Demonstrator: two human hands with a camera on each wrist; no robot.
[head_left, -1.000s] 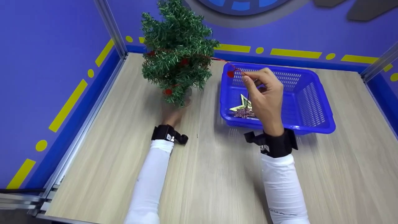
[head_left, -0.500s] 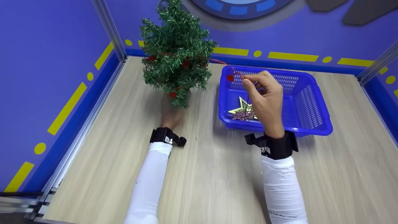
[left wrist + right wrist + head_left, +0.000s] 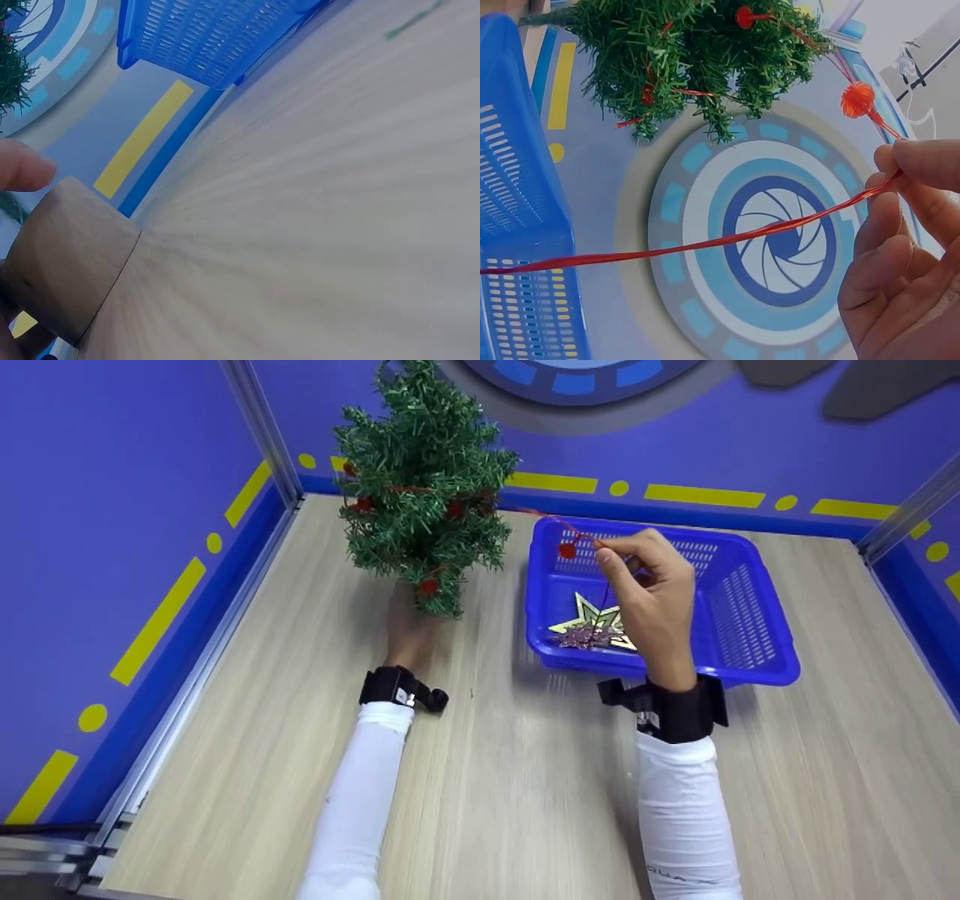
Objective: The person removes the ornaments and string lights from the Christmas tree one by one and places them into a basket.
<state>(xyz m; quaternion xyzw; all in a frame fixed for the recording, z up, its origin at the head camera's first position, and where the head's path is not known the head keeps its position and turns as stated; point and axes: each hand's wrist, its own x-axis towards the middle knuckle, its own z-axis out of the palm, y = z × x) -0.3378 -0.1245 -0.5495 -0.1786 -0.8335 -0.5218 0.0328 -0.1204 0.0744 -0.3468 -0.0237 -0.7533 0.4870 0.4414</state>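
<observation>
A small green artificial Christmas tree [image 3: 427,472] stands at the back left, strung with a red cord carrying red beads. My left hand [image 3: 411,641] grips its round wooden base [image 3: 71,247]; in the left wrist view the thumb [image 3: 22,166] lies at one side and fingers at the other. The branches hide much of this hand in the head view. Over the basket, my right hand [image 3: 658,600] pinches the red cord [image 3: 742,238] between thumb and fingertips. One red bead [image 3: 857,99] hangs beside the pinch, on the stretch running to the tree. The cord's other stretch drops toward the basket.
A blue perforated plastic basket [image 3: 784,660] stands right of the tree. Inside lie a gold star ornament [image 3: 587,611] and a pinkish glittery ornament [image 3: 585,637]. Blue panels with yellow markings [image 3: 705,495] enclose the table [image 3: 510,810] at the back and sides.
The tree has turned a little: its lower front bead shifted right, and another bead shows at its left edge. My right hand moved slightly right with the cord; the left stays at the base.
</observation>
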